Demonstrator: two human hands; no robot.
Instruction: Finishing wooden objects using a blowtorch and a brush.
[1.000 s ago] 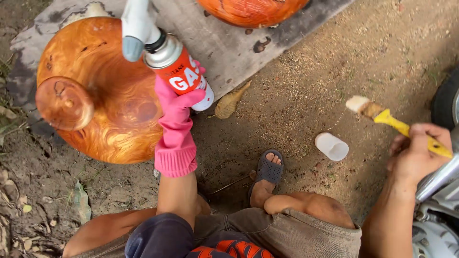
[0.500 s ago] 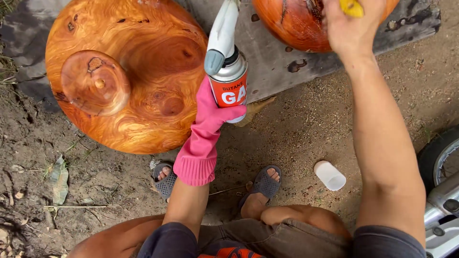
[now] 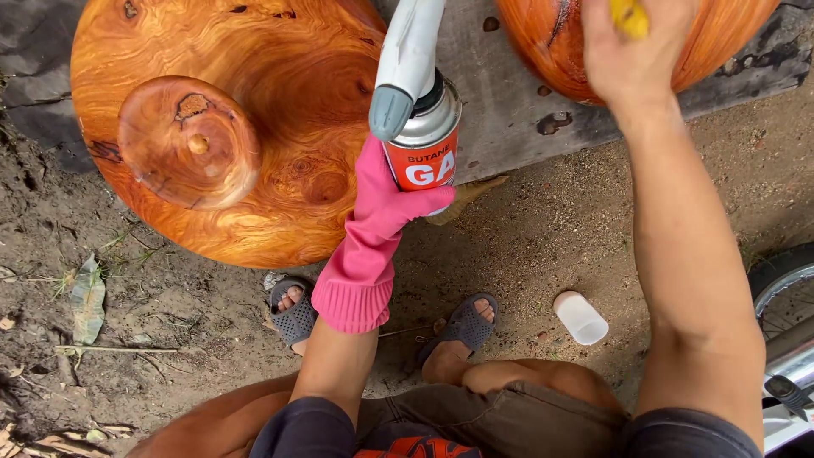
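Left hand [image 3: 386,199] in pink glove, clenched round gas can [image 3: 424,140], held upright between the two wooden pieces. Grey-white torch head [image 3: 405,64] fitted on top of can, nozzle out of frame above; no flame visible. Right hand [image 3: 632,47] reached up over right bowl [image 3: 551,38], closed on yellow handle [image 3: 629,15]; tip of tool out of frame, so kind of tool not certain.

Progress, judged: big bowl [image 3: 229,127] at left already glossy orange all over, foot up, looks coated or finished. Right bowl also shiny where visible, mostly cropped; work there looks under way. Remaining share not tellable.

Both bowls resting on grey board [image 3: 509,110] laid on the dirt ground [image 3: 543,229].

Packages and labels: can is a silver cylinder with red band and white lettering, facing camera, mid-frame top. Small white cup [image 3: 581,318] lying on its side on ground, right of the sandalled feet, no label seen. Wheel rim [image 3: 784,297] at right edge. Dry leaf [image 3: 86,293] at left.
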